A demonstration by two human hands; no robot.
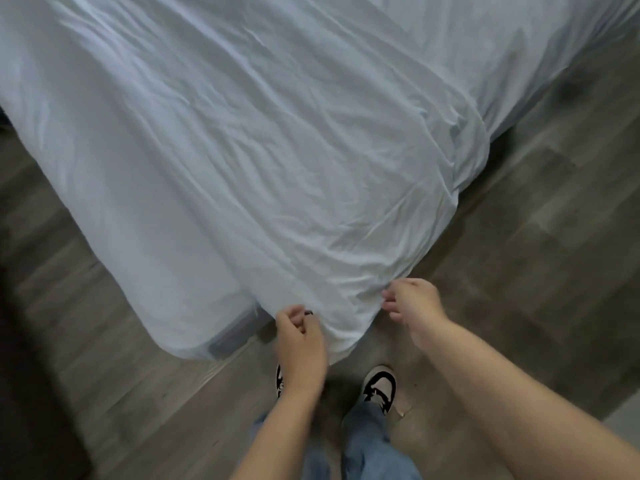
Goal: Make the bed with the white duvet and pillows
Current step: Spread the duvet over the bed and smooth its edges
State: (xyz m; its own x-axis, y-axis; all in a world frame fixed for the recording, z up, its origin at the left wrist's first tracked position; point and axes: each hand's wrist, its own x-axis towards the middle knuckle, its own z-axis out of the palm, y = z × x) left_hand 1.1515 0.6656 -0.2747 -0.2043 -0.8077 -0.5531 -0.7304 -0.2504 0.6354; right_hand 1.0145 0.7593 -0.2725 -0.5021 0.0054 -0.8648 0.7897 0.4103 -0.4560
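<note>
On the grey wood floor (519, 237), the white duvet (259, 150) drapes the bed corner.

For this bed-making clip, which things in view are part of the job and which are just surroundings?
Part of the job:
- white duvet, draped over the bed's corner
- left hand, fingers curled at the duvet's hanging edge
- right hand, fingers at the same edge

Just surroundings:
- wood floor
- the person's sneakers
- blue jeans

No pillows are in view.
</note>
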